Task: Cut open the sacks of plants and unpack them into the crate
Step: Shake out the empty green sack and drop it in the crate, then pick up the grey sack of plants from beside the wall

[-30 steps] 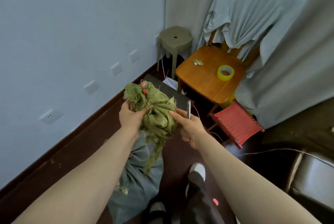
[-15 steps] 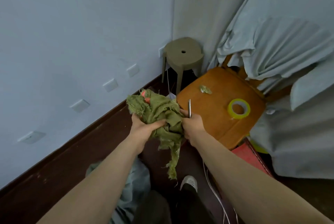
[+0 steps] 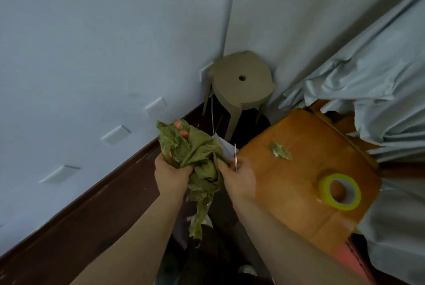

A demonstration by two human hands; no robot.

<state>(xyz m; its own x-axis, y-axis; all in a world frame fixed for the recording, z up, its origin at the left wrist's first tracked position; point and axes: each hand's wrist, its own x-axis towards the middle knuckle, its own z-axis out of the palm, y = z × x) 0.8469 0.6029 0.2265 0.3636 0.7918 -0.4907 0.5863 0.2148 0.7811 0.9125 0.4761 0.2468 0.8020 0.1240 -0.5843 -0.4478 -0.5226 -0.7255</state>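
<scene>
Both hands are up and I've got the green sack (image 3: 190, 149) in the air between them, just off the left corner of the wooden chair seat (image 3: 287, 195), with only dark floor under it. My left hand (image 3: 171, 175) has its fingers curled tight round the bunched middle. The top flops out above the fist and a frayed tail hangs below. That grip makes sense to me: wad the loose weave together so the other hand has something firm to work against.

My right hand (image 3: 239, 180) is closed round a thin metal blade (image 3: 235, 158). It stands upright out of the fist, tip clear of the cloth, while the hand leans against the sack's right side. I can't tell whether those fingers also pinch fabric. With the blade pointing up and away from my left hand, I'd call this a safe carry, not a cut.

There are red flecks near the sack's top, but I can't see what's inside. It hangs limp, so I'd guess there's little left in it. No crate is in view, so I'll need to find it before tipping anything out.

On the seat, a roll of yellow-green tape (image 3: 340, 191) sits by the right edge and a crumpled scrap (image 3: 279, 151) lies near the left edge, just beyond my right hand. A grey stool (image 3: 241, 82) stands in the wall corner.
</scene>
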